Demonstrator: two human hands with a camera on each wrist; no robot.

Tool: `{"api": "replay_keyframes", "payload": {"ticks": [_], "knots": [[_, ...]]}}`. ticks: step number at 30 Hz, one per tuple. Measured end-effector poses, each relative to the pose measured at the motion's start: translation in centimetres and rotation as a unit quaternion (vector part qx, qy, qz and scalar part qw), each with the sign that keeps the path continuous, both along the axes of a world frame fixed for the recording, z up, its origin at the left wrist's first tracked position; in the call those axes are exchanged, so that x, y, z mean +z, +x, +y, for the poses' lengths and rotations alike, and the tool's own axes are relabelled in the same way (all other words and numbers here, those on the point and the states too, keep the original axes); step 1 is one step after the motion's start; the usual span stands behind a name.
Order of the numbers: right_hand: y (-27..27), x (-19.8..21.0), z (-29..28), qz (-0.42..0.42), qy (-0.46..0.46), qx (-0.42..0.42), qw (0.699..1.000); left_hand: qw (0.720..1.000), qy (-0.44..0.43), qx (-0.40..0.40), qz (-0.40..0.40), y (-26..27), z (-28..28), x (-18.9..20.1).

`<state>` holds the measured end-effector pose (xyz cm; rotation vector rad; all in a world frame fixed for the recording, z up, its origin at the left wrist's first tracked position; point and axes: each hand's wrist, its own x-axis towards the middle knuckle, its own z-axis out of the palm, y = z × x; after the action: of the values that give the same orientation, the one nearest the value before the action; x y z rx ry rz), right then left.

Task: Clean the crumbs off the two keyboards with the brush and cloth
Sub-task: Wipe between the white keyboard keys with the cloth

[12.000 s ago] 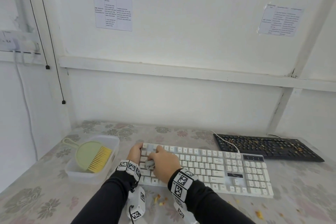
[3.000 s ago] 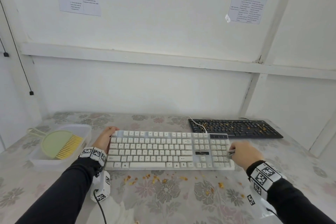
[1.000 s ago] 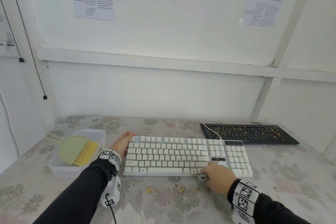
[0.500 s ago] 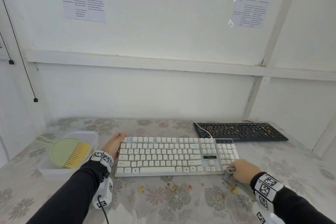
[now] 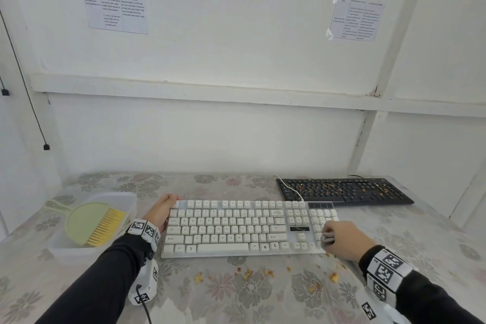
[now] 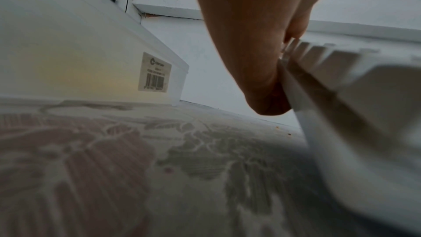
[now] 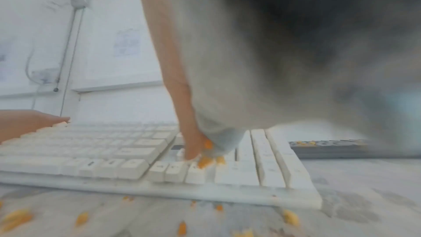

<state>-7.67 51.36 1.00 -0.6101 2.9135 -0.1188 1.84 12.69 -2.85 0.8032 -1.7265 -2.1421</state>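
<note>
Head view: the left hand clasps the far-left corner of the white keyboard, seemingly to steady it, while the right hand, closed around a bunched grey cloth, wipes crumbs off its near-right keys (the black keyboard, far right, lies crumb-strewn).

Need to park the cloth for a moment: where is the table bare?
Bare table lies behind the white keyboard, between the tub and the black keyboard, and right of the right hand gripping the cloth, in front of the black keyboard. Crowded: crumbs litter the strip before the white keyboard, and the left hand sits in the narrow gap beside the tub.
</note>
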Motion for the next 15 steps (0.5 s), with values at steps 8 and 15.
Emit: {"api": "replay_keyframes", "payload": {"ticks": [8, 15], "knots": [[-0.4, 0.1, 1.8, -0.048, -0.016, 0.005, 0.999, 1.000, -0.005, -0.001, -0.006, 0.0, -0.2, 0.0], [-1.0, -0.3, 1.8, -0.040, -0.047, 0.019, 0.998, 1.000, -0.011, -0.003, -0.013, -0.2, -0.2, -0.1]]}}
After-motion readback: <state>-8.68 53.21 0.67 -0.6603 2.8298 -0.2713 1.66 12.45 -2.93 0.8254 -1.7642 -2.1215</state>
